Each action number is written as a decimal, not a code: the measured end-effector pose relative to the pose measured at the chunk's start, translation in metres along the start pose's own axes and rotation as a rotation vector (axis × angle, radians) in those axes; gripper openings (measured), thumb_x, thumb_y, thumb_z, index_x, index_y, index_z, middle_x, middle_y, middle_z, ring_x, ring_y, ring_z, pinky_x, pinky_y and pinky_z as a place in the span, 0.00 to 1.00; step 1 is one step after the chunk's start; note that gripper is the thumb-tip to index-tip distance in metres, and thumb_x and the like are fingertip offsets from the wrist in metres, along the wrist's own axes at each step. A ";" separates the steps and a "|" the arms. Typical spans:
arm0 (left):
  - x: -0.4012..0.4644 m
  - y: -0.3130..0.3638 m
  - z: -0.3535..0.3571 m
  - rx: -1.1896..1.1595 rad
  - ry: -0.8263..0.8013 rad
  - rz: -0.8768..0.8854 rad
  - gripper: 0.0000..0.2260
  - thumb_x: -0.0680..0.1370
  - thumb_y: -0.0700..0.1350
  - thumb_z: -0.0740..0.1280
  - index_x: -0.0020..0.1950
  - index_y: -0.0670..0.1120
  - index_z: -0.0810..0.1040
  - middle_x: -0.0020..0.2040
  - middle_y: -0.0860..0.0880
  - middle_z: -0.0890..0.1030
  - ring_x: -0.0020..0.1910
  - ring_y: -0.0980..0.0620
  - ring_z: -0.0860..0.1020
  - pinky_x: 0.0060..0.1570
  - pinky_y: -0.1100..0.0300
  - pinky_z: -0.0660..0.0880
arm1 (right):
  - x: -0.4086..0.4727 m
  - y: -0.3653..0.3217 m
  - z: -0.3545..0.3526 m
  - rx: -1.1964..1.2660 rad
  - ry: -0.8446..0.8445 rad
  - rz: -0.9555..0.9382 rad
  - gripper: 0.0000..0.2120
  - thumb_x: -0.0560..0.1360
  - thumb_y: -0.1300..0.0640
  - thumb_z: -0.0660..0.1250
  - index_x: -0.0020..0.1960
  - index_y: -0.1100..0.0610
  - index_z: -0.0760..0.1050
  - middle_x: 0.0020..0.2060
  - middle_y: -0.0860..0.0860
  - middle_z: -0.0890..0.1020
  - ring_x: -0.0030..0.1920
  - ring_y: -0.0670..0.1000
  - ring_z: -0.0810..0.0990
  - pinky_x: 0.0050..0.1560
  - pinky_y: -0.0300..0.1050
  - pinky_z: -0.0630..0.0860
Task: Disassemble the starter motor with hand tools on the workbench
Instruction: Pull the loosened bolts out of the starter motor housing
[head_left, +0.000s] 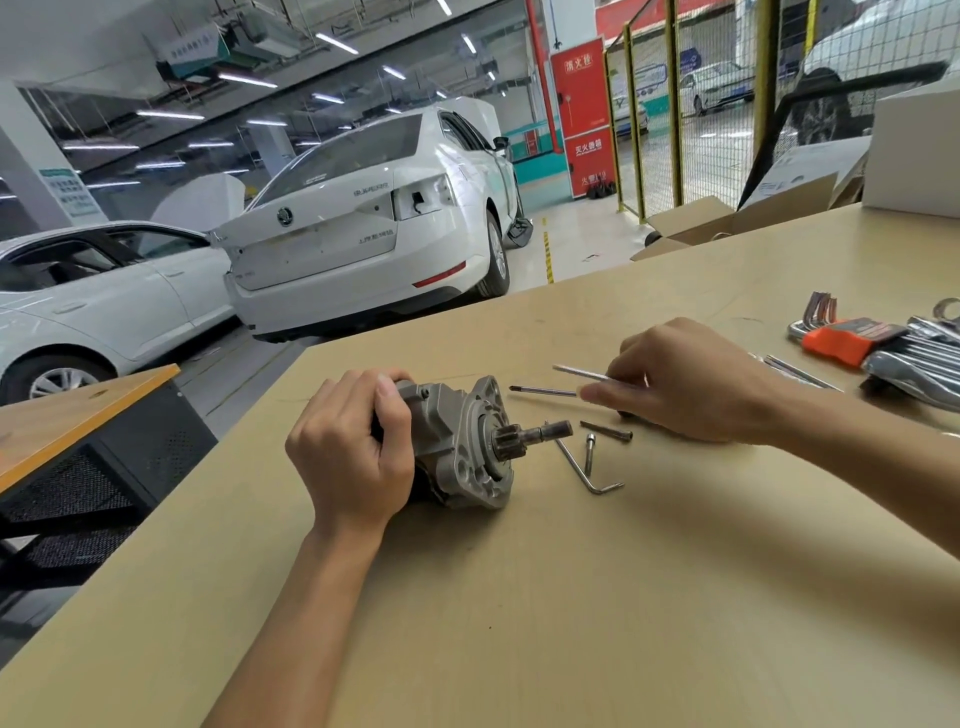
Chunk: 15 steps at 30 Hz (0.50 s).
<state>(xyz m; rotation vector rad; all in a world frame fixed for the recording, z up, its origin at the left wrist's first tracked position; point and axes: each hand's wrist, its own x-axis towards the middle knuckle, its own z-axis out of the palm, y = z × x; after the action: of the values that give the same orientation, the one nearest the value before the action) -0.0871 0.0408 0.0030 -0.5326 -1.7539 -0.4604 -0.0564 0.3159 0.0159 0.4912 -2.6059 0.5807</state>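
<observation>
The grey starter motor lies on its side on the workbench, with its pinion gear and shaft pointing right. My left hand grips its rear body. My right hand hovers to the right and pinches a thin silver rod-like tool. A long bolt with a reddish tip lies just under my right fingers. Two loose bolts lie near the shaft, and an L-shaped hex key rests beside them.
A hex key set in an orange holder and a bag of wrenches lie at the right edge. Cardboard boxes stand at the back right. Beyond the bench's far edge stand white cars. A second bench is at left.
</observation>
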 end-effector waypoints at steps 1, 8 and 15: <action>0.000 0.000 0.000 0.000 0.000 0.000 0.22 0.83 0.45 0.53 0.41 0.41 0.83 0.32 0.48 0.78 0.29 0.49 0.71 0.32 0.60 0.55 | -0.001 0.000 0.003 -0.072 -0.022 0.001 0.19 0.77 0.45 0.67 0.38 0.60 0.82 0.33 0.57 0.80 0.36 0.58 0.76 0.38 0.50 0.71; 0.000 0.000 0.000 -0.003 0.007 0.000 0.22 0.83 0.45 0.53 0.40 0.41 0.83 0.32 0.48 0.79 0.29 0.47 0.72 0.31 0.58 0.58 | -0.002 -0.003 0.023 -0.341 -0.141 0.057 0.11 0.77 0.49 0.67 0.49 0.57 0.80 0.43 0.54 0.81 0.44 0.60 0.78 0.41 0.49 0.76; 0.000 -0.001 0.000 -0.013 0.012 -0.001 0.21 0.82 0.44 0.54 0.40 0.41 0.83 0.32 0.48 0.80 0.30 0.49 0.72 0.31 0.59 0.58 | -0.008 -0.025 0.025 -0.210 -0.203 -0.094 0.18 0.74 0.36 0.61 0.41 0.51 0.73 0.37 0.46 0.77 0.37 0.51 0.76 0.36 0.47 0.70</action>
<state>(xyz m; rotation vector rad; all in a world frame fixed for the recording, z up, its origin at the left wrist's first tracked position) -0.0880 0.0400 0.0024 -0.5369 -1.7413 -0.4747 -0.0470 0.2846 -0.0007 0.6282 -2.7748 0.2333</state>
